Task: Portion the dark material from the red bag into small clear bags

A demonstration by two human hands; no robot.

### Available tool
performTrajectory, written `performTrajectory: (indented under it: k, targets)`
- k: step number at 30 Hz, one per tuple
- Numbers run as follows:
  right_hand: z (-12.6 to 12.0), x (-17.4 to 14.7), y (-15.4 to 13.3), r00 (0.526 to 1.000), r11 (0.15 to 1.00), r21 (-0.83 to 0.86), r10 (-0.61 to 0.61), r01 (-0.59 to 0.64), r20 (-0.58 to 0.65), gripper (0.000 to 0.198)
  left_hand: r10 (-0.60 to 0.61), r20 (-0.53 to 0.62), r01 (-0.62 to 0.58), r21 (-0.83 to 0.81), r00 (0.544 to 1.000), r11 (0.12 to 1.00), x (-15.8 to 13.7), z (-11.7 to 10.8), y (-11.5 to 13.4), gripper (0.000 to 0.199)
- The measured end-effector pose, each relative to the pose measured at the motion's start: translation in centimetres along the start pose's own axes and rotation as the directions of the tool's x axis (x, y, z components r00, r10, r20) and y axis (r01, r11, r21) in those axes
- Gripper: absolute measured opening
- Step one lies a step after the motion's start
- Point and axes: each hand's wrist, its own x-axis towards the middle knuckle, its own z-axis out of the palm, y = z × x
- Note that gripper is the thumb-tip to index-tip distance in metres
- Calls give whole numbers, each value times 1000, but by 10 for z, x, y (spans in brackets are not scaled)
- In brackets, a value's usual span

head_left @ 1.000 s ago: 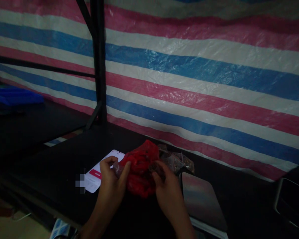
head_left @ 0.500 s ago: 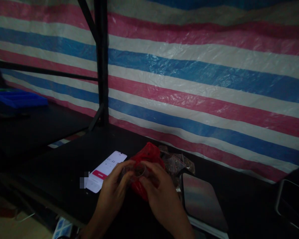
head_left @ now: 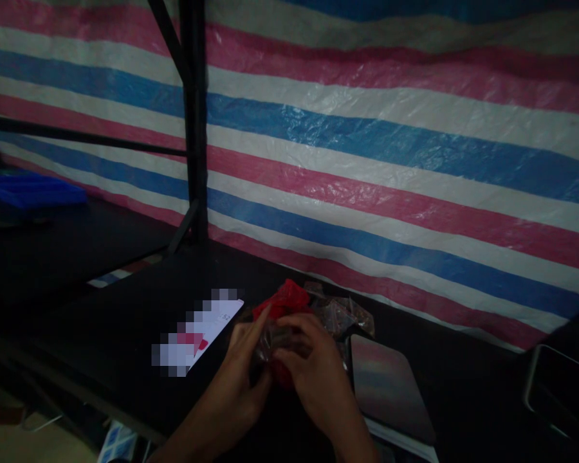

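Note:
My left hand (head_left: 244,376) and my right hand (head_left: 313,376) meet over a dark table (head_left: 101,321), fingers pinched together on a small clear plastic bag (head_left: 275,335). Right behind the hands lies a crumpled red plastic bag (head_left: 285,299), partly hidden by them. Several small clear bags (head_left: 342,315) with dark contents lie just to its right. What the held bag contains is too dim to tell.
A lit phone (head_left: 197,337) lies on the table left of my hands. A flat scale with a shiny plate (head_left: 390,392) sits to the right. A striped tarp (head_left: 390,161) backs the table, with a black frame post (head_left: 193,122) and a blue tray (head_left: 24,193) at far left.
My hands have closed in together in front of the red bag, which now shows less. The small clear bag sits pinched between both hands.

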Motion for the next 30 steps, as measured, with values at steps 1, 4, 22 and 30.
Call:
performTrajectory:
  k: [1, 4, 22, 30]
  targets:
    - [0, -1, -3, 1000, 1000, -10, -23, 23, 8, 44, -1, -7, 1, -5, 1000, 1000, 1, 0, -1, 73]
    - [-1, -3, -9, 998, 996, -61, -65, 65, 4, 49, -35, -21, 35, -27, 999, 999, 3, 1, 0, 65]
    - [-3, -5, -25, 967, 894, -378, -252, 242, 25, 60, -76, -56, 78, 51, 996, 996, 10, 4, 8, 44]
    - [-9, -6, -32, 955, 916, -278, -296, 290, 23, 51, -43, -118, 49, 50, 992, 998, 8, 3, 10, 45]
